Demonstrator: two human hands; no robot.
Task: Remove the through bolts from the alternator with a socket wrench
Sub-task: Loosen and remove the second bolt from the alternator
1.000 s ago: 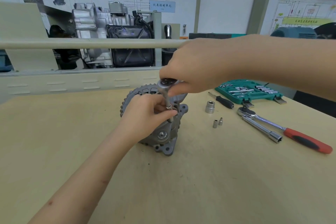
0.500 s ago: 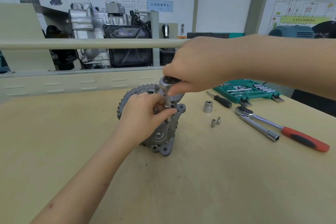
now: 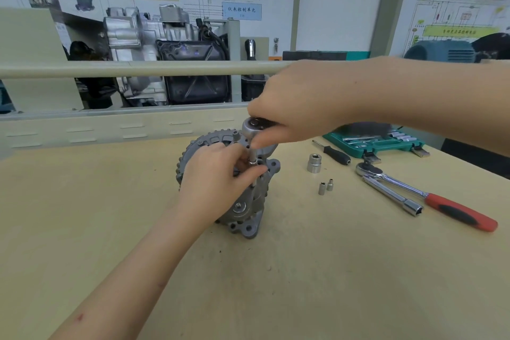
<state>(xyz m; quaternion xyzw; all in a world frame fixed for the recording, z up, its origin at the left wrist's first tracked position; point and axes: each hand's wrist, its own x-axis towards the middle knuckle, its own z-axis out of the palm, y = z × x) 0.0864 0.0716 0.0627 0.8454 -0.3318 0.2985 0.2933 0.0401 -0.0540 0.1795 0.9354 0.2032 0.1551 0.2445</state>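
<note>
Fingers (image 3: 259,143) of my right hand (image 3: 300,99) curl over the socket wrench (image 3: 255,127) head, forearm level. Left hand (image 3: 218,182) pinches its shaft (image 3: 252,160), seemingly, against the alternator (image 3: 248,210).

Alternator (image 3: 248,212) grey; table (image 3: 331,270) pale yellow-tan; ratchet (image 3: 430,196) chrome w/ red-black grip; socket case (image 3: 375,143) teal; screwdriver (image 3: 335,154) black; loose sockets (image 3: 314,163) silver.

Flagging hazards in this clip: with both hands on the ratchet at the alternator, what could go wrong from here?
1. The alternator stands on edge on the table with no clamp in view; wrench torque could tip it.
2. The left hand pinches the extension by the socket; a slip could nip its fingers.
3. The right hand grips near the ratchet head, giving little leverage.
</note>
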